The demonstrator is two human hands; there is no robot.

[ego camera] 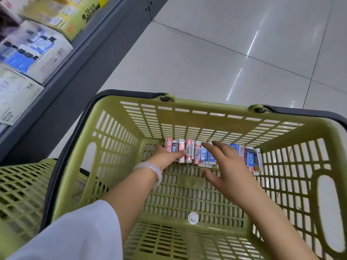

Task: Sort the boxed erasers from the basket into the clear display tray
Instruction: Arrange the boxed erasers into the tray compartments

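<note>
A green plastic basket (293, 184) stands on the floor below me. Along its far wall lies a row of small boxed erasers (189, 152), red ones at the left and blue ones at the right. My left hand (167, 156) reaches into the left end of the row, and its thumb lies across the front of the red boxes. My right hand (227, 166) hovers over the blue boxes with fingers spread, its fingertips touching their tops. No clear display tray is in view.
A second green basket (20, 194) sits at the lower left. A grey shelf unit (62, 76) with large cardboard boxes (32, 49) runs along the left. White floor tiles (225, 53) lie beyond the basket. A round white sticker (193, 218) is on the basket floor.
</note>
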